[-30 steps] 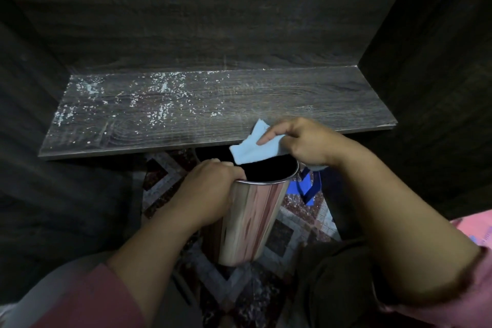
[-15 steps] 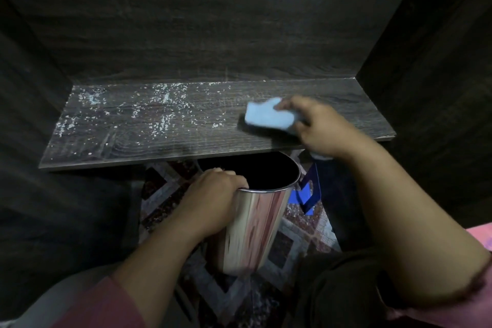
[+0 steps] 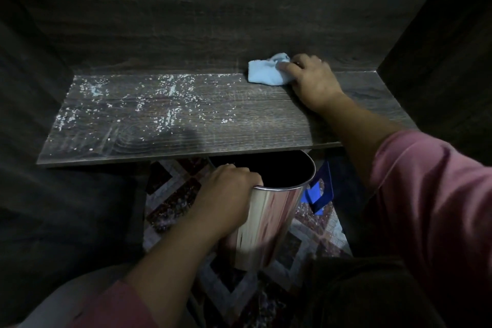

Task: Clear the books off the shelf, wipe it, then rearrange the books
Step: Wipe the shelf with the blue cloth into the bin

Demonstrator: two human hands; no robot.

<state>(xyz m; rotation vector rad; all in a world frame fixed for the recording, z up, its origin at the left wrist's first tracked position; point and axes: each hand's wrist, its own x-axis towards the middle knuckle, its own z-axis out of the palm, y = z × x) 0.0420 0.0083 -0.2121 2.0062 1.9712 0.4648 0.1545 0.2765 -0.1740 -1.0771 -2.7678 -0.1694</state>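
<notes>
Dark wood shelf (image 3: 239, 136): no books on it, so clearing is judged complete. No books are in view anywhere.

Wiping is judged under way and not finished. White specks (image 3: 165, 104) lie scattered over the left and middle of the board, while the right end looks largely free of them.

The right hand (image 3: 311, 82) grips a crumpled blue cloth (image 3: 266, 72) and holds it down at the back of the shelf, right of centre, against the rear panel. The left hand (image 3: 226, 194) grips the rim of a metal bin (image 3: 266, 221), fingers hooked over the edge, with its mouth just below the shelf's front edge.

Left to do: wipe off the specks, then return the books.

Count: one shelf, one cloth, one bin, two hands, books nil. Specks are too many to count.
</notes>
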